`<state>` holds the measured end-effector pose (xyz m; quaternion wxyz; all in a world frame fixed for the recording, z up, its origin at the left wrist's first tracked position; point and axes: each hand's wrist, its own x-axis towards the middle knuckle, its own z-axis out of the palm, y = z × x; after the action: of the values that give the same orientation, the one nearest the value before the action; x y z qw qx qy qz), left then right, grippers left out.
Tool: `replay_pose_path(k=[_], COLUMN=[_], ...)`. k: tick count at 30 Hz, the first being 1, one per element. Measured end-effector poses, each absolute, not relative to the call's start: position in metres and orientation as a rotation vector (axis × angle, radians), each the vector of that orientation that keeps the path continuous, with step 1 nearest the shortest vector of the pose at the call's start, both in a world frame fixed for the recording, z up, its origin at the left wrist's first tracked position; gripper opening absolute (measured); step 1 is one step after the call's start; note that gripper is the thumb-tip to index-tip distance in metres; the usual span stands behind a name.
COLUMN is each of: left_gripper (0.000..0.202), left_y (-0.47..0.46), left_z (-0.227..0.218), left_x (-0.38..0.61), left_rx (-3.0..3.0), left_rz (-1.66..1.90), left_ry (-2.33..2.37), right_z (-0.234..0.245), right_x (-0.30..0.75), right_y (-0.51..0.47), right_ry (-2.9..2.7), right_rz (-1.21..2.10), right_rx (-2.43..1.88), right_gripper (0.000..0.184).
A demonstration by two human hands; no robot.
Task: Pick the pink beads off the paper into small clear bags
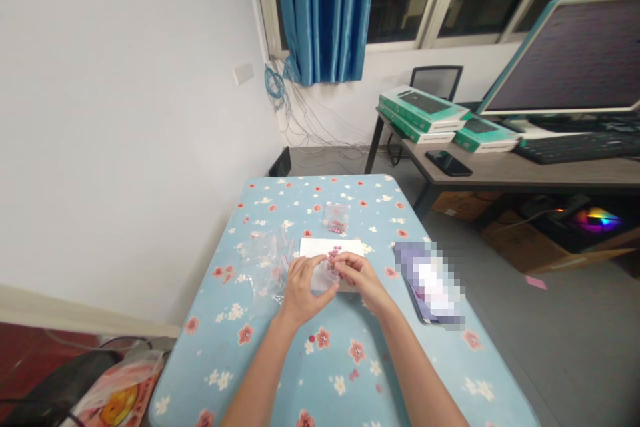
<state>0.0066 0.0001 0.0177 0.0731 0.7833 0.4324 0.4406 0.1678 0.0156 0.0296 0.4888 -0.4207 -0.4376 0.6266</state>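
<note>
My left hand (303, 290) and my right hand (357, 277) meet above a white sheet of paper (316, 247), their fingertips pinched together on a small cluster of pink beads (333, 255). Part of the cluster is hidden by my fingers, and I cannot tell whether the beads are strung. Beyond the sheet lies a small clear bag holding pink beads (335, 217). A crumpled clear plastic bag (267, 261) lies left of my left hand. A pixelated, unreadable flat object (430, 283) lies right of my right hand.
The items rest on a light blue floral tablecloth (295, 363). A white wall (125, 113) stands to the left. To the right, a desk (505, 173) holds green boxes (423, 110), a phone (449, 163), a keyboard (575, 147) and a monitor (563, 57).
</note>
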Motion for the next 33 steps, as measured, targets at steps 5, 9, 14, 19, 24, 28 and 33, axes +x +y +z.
replay_pose_path(k=[5,9,14,19,24,28,33], left_gripper=[0.046,0.046,0.040,0.043,0.035,0.036,0.038], left_y=[-0.001,0.001,0.005,0.005,0.008,0.010,0.011], left_z=[0.017,0.019,0.027,0.027,0.019,0.015,0.013], left_x=[0.005,0.004,0.007,0.014,0.016,0.015,0.013], left_rx=[2.127,1.572,0.823,0.658,0.704,0.819,0.886], left_rz=[1.359,1.444,1.390,1.239,1.320,1.337,1.348], left_ry=[1.258,1.102,0.790,0.728,0.986,1.113,1.145], right_z=[0.028,0.025,0.020,0.011,0.008,0.010,0.017], right_x=[0.174,0.174,0.162,0.157,0.164,0.166,0.165], right_y=[0.017,0.017,0.018,0.020,0.021,0.021,0.019], right_ry=[-1.048,-1.067,-1.174,-1.266,-1.290,-1.301,-1.316], right_rz=[1.451,1.437,1.382,1.239,1.220,1.240,1.226], right_rx=[-1.041,-1.031,-0.988,-1.037,-1.127,-1.144,-1.146], right_gripper=[0.024,0.022,0.029,0.029,0.030,0.032,0.034])
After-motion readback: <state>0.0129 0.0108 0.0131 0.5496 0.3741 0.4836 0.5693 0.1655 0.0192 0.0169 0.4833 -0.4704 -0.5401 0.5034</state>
